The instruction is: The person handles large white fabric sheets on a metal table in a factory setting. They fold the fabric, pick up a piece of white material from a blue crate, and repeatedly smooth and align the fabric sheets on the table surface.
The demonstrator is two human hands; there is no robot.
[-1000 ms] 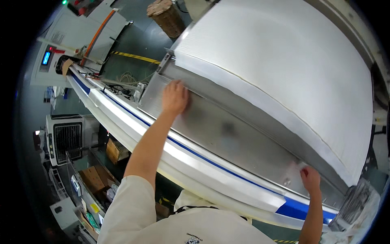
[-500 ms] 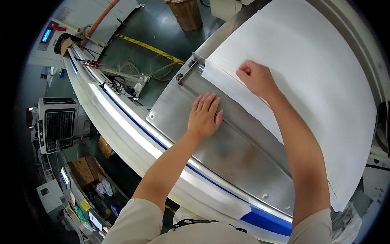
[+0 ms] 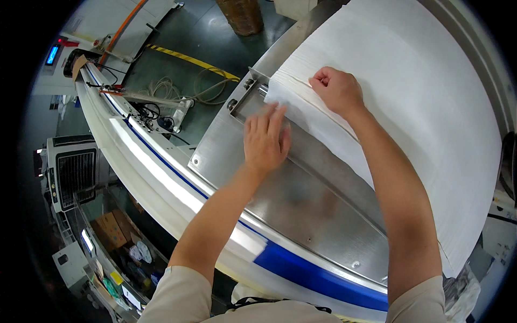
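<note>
One broad stack of white sheets spreads over the metal table, its near edge probably placed for easy reach; the right hand curls at that edge, perhaps steadying it, though whether its grip pinches any I cannot tell; the left hand, grip apart, is beside it.

The left hand blurs at the fingertips, while curled fingers on the right hand conceal whether they pinch the white paper. The right forearm hides part of the paper's edge; the picture's top crops a brown bin.
</note>
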